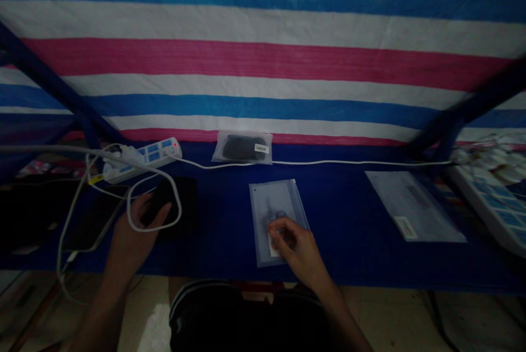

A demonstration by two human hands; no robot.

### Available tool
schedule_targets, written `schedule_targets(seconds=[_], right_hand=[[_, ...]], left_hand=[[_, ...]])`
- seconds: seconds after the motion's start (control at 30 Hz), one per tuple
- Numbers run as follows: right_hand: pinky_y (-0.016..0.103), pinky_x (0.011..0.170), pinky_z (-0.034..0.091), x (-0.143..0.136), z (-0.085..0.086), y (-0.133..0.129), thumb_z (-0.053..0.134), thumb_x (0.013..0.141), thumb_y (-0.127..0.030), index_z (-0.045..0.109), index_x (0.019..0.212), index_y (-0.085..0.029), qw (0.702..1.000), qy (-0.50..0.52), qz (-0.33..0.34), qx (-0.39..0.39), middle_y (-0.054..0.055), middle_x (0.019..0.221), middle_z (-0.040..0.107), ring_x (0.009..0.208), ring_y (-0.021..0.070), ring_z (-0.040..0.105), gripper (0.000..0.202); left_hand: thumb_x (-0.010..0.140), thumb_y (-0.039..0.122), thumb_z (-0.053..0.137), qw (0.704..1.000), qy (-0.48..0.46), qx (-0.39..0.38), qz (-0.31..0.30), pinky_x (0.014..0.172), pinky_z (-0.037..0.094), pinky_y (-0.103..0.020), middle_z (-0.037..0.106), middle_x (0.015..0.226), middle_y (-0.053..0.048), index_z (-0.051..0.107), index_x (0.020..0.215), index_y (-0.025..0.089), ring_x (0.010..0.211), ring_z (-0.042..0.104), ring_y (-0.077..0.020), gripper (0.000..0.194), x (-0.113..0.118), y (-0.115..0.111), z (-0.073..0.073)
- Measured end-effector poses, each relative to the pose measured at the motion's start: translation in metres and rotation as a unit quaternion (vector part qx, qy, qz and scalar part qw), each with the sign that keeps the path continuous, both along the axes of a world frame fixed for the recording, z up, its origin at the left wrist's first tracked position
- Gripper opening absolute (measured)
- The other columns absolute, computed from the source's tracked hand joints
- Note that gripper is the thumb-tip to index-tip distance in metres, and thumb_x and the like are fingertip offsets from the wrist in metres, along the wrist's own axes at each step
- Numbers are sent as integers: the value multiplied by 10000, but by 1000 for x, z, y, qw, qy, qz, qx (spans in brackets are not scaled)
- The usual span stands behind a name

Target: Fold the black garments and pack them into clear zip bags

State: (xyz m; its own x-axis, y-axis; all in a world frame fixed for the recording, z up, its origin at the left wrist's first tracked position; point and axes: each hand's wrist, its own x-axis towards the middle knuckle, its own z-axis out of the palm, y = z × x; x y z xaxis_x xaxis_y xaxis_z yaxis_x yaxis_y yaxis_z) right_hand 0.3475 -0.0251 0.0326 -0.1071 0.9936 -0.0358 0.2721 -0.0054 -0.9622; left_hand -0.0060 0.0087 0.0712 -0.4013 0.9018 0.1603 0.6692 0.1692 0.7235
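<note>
My left hand (133, 226) is closed around a dark object (162, 198) whose kind I cannot make out in the dim light. It lies over a black flat item (187, 207) on the blue table. A loop of white cable (179, 204) passes in front of this hand. My right hand (302, 248) is pinched, thumb and forefinger meeting above a clear zip bag (257, 215). Whatever sits between those fingertips is hidden. The bag lies flat, with a white label near my fingers and something small and grey inside.
A bag with a black item (242, 148) lies at the back. Another zip bag (419, 207) with a label rests to the right. White power strips (154, 153) stand at both ends, joined by cable. A phone-like dark slab (96, 218) lies left. Striped sheeting (263, 62) hangs behind.
</note>
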Motion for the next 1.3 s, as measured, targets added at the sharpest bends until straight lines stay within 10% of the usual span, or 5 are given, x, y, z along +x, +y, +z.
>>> schedule_targets(seconds=[0.57,0.87,1.03,1.3], right_hand=[[255,546,520,10,4,-3,652,960,-430,748,987,-250,999,-39,-24,27,-4,726,732,593,173,687,206],[372,692,556,48,9,-4,646,921,-545,719,1122,-218,941,-223,-231,108,82,966,753,735,230,668,390],[551,993,507,60,-17,2,616,921,-572,622,1388,-142,913,-344,-198,95,181,1222,694,1052,340,653,635],[527,932,500,54,-18,1,607,951,-441,679,1337,-159,898,-409,-152,63,155,1156,705,1092,371,638,483]], left_hand=[[987,319,534,949,297,82,-62,1132,430,-655,619,1354,-142,559,1421,228,1315,561,-419,444,2,7,-29],[956,227,635,948,259,170,-79,1245,197,-728,387,1646,-109,575,1424,301,1580,213,-443,479,54,-23,-19],[983,171,564,952,182,154,-193,1203,332,-664,550,1471,-103,609,1312,303,1463,408,-369,357,103,-41,-37],[1046,320,550,955,84,48,-279,1204,391,-628,520,1512,-108,562,1437,262,1464,391,-334,396,159,-40,-59]])
